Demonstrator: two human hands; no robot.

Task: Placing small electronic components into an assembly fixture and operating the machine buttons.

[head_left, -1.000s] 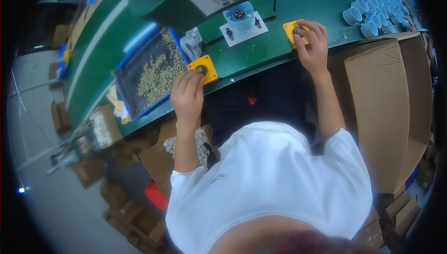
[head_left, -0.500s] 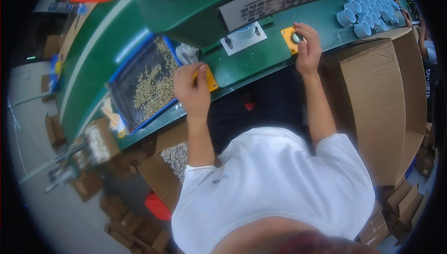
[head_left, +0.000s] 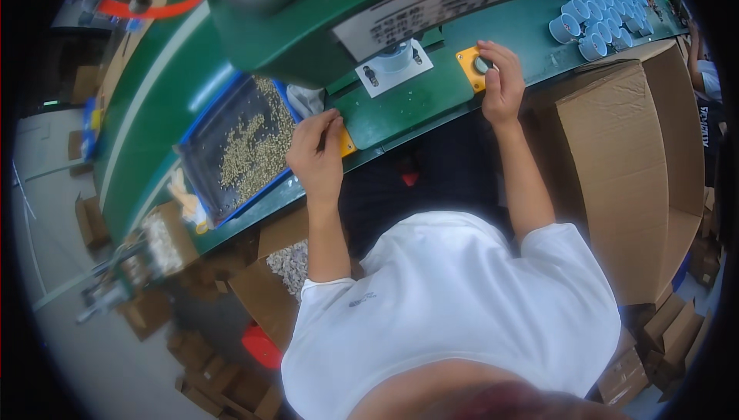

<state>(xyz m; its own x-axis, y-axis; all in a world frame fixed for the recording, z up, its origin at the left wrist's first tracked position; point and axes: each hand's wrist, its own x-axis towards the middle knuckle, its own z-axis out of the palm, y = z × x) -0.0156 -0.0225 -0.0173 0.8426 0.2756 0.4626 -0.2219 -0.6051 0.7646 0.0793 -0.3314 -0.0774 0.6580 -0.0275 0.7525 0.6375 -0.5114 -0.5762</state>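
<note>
Your left hand [head_left: 317, 157] curls over one yellow button plate [head_left: 349, 145] (its grip, I cannot tell); your right hand [head_left: 503, 85] cups loosely, empty, at another's round button [head_left: 482, 65]. Beyond, a blue cup [head_left: 396, 58] sits on a white fixture plate [head_left: 377, 81], best kept hand-free.

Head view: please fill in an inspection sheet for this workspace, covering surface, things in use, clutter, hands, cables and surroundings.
Surface: green bench, partly covered.
Things in use: left yellow plate, mostly hidden; right yellow plate with round button; light-blue cup on white plate, under green machine head.
Clutter: grey cloth beside a blue-rimmed tray of small pieces; grouped light-blue cups at right.
Hands: left hand over its plate, right hand at the button; pressing cannot be told.
Cables: orange-red curved strip, perhaps a hose.
Surroundings: large cardboard box at right; another person beyond.
</note>
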